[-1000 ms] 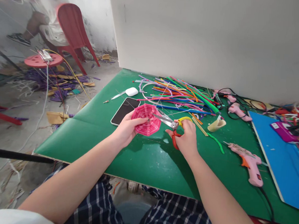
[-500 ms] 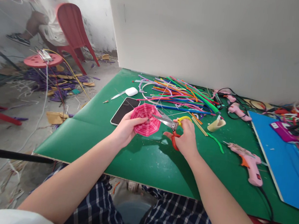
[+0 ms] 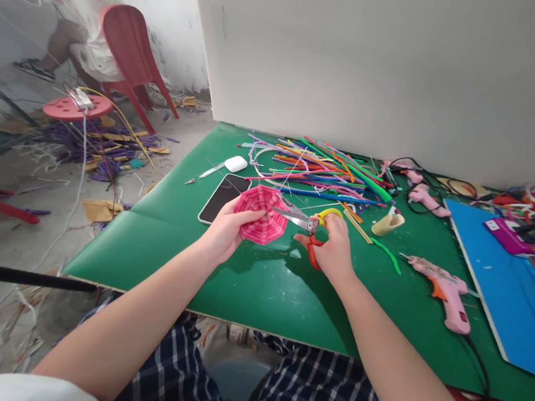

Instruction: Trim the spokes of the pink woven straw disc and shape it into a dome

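My left hand [image 3: 225,227] grips a pink woven octagonal piece [image 3: 269,224] by its left side, the thumb lying across its front toward the middle. In my right hand [image 3: 336,247] is a pair of scissors [image 3: 311,225] with one yellow and one red-orange handle. The blades are parted and point left, their tips over the right part of the pink piece. Whether they touch it I cannot tell. Both hands are above the green table [image 3: 259,293]. A phone [image 3: 224,198] lies just behind my left hand.
Colourful pipe cleaners [image 3: 321,168] are heaped at the back. A white case [image 3: 236,164] lies left of them. To the right are a bamboo-like cup [image 3: 387,222], a pink glue gun [image 3: 444,288] and a blue board [image 3: 499,277]. A person [image 3: 92,35] sits beyond, far left.
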Demonstrator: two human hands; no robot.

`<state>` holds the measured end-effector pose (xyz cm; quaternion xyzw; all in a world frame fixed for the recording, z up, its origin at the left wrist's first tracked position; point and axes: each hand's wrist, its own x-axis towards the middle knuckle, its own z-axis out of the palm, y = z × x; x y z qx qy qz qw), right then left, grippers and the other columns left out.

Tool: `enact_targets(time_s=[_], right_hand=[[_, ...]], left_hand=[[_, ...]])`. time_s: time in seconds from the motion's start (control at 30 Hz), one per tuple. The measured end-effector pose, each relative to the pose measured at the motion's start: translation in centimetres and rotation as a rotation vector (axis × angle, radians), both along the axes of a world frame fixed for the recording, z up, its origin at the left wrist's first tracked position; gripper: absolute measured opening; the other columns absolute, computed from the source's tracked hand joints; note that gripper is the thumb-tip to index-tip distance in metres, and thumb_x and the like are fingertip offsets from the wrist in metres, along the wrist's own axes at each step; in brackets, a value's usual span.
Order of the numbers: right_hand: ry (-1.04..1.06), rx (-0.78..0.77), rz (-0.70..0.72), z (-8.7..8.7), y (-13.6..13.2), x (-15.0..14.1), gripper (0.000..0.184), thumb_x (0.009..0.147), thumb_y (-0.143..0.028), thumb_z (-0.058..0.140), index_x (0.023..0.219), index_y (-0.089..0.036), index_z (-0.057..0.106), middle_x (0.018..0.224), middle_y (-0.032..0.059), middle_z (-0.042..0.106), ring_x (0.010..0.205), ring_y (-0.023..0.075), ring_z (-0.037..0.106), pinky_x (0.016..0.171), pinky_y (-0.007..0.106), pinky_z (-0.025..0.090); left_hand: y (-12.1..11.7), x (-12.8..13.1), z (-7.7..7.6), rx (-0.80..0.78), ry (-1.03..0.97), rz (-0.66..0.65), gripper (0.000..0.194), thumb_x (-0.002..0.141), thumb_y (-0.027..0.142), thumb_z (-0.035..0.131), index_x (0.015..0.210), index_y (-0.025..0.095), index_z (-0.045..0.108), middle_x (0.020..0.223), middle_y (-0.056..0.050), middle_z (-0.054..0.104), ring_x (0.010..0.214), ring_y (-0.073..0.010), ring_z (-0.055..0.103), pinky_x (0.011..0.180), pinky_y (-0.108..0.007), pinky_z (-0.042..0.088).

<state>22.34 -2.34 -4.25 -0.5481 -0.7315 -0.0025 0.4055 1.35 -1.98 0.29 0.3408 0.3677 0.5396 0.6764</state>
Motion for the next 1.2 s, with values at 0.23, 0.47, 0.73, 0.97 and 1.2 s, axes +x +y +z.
enact_targets(time_s=[0.23, 0.47, 0.73, 0.97, 1.2], right_hand=[[0.013, -0.016, -0.009, -0.1, 0.0, 0.0, 0.032, 0.068, -0.046, 0.065, 0.085, -0.021, 0.054, 0.082, 0.0069, 0.057, 0.084, 0.0246, 0.053, 0.075, 0.038, 0.043], [0.114, -0.137, -0.035, 0.3, -0.5, -0.5, 0.030, 0.067, -0.047, 0.065, 0.072, -0.022, 0.049, 0.073, 0.0030, 0.057, 0.072, 0.0204, 0.054, 0.066, 0.032, 0.044], [0.383, -0.561, 0.103, 1.4, -1.2, -0.9, 0.032, 0.064, -0.047, 0.066, 0.077, -0.019, 0.054, 0.055, -0.0058, 0.044, 0.048, 0.0099, 0.036, 0.044, 0.023, 0.030], [0.428, -0.741, 0.211, 2.0, -1.3, -0.5, 0.030, 0.065, -0.040, 0.066, 0.081, -0.018, 0.055, 0.059, -0.0058, 0.045, 0.049, 0.0085, 0.035, 0.048, 0.022, 0.030], [0.432, -0.819, 0.285, 2.8, -1.6, -0.4, 0.027, 0.065, -0.037, 0.064, 0.081, -0.017, 0.056, 0.058, -0.0063, 0.041, 0.051, 0.0085, 0.034, 0.051, 0.023, 0.030]], left_hand=[[0.0, 0.1, -0.2, 0.004, -0.009, 0.001, 0.036, 0.063, 0.009, 0.067, 0.098, 0.017, 0.064, 0.085, -0.002, 0.070, 0.070, -0.0152, 0.066, 0.064, -0.023, 0.055], [-0.3, 0.1, 0.1, -0.003, -0.011, -0.068, 0.032, 0.065, 0.010, 0.067, 0.096, 0.018, 0.066, 0.087, -0.003, 0.070, 0.072, -0.0164, 0.066, 0.065, -0.025, 0.055], [-0.7, -0.2, 0.4, -0.017, 0.020, -0.196, 0.034, 0.065, 0.016, 0.067, 0.099, 0.021, 0.065, 0.091, -0.003, 0.070, 0.073, -0.0172, 0.065, 0.058, -0.023, 0.053], [-1.1, 0.1, 0.6, 0.083, 0.167, -0.091, 0.040, 0.061, 0.010, 0.066, 0.098, 0.023, 0.062, 0.096, 0.000, 0.069, 0.089, -0.0193, 0.063, 0.073, -0.026, 0.050], [-1.5, 0.0, 1.0, 0.132, 0.218, -0.059, 0.040, 0.062, 0.010, 0.064, 0.100, 0.022, 0.061, 0.100, -0.001, 0.068, 0.090, -0.0192, 0.062, 0.072, -0.026, 0.050]])
